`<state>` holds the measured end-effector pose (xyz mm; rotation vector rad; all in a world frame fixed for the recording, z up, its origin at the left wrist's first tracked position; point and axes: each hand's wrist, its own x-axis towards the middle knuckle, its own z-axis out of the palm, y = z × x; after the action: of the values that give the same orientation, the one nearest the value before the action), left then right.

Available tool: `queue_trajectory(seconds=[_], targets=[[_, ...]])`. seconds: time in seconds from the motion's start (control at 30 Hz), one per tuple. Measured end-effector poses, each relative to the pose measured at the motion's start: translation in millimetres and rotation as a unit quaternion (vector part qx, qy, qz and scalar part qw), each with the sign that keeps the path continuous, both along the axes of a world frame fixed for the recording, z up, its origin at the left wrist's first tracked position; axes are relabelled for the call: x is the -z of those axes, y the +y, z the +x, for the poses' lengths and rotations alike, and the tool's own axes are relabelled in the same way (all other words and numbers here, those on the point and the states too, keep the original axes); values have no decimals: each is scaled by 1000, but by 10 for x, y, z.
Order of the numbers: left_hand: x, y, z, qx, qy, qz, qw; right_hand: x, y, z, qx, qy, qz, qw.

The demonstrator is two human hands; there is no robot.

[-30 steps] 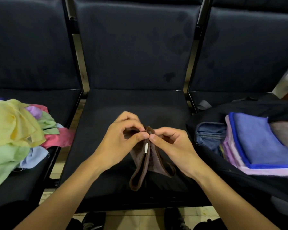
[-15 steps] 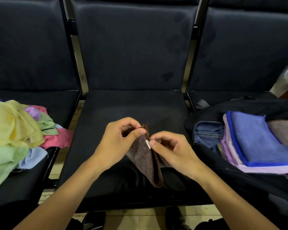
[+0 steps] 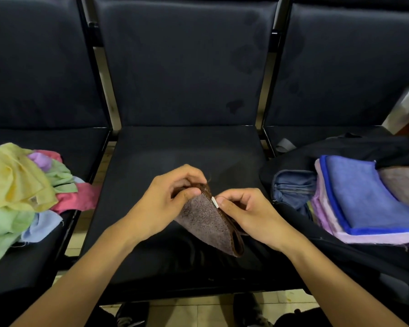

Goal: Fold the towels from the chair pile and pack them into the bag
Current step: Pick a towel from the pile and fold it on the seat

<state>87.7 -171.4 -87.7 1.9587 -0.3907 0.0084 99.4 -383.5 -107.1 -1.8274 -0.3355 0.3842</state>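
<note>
A small brown towel (image 3: 208, 223) hangs folded over the middle seat (image 3: 189, 152), held up by both hands. My left hand (image 3: 165, 199) pinches its top corner between thumb and fingers. My right hand (image 3: 243, 211) pinches the edge just beside a small white tag (image 3: 215, 202). A loose pile of yellow, green, pink, lilac and pale blue towels (image 3: 21, 192) lies on the left seat. The black bag (image 3: 354, 251) lies open on the right seat, with folded blue (image 3: 361, 194) and lilac towels (image 3: 326, 220) stacked inside.
A grey-blue zip pouch (image 3: 291, 187) sits in the bag's left end, and a brown fabric piece (image 3: 404, 182) lies at its right. Metal frame bars (image 3: 104, 79) separate the three dark seats. Tiled floor and dark shoes (image 3: 132, 312) show below the seat's front edge.
The brown towel, first a narrow hanging bunch, has opened into a wider folded flap. Both hands have drifted slightly down and apart along its top edge.
</note>
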Motion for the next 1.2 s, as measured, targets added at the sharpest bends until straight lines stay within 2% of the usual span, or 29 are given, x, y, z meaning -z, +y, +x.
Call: queue_trajectory(seconds=[0.13,0.4,0.67,0.93,1.2], targets=[[42,64,20,33,-24,62,997,7,13,-8,1,10,-9,1000],[60,131,28,61,-31,73,995,24,44,3,-12,36,-25,999],[62,135,23,80,-19,72,994,19,77,5,-14,30,-1,999],[107,74,8,63,4,49,997,63,105,-8,16,-39,-26,999],[75,5,-13,5,-4,29,1000,17,93,-25,-22,-112,-1,993]])
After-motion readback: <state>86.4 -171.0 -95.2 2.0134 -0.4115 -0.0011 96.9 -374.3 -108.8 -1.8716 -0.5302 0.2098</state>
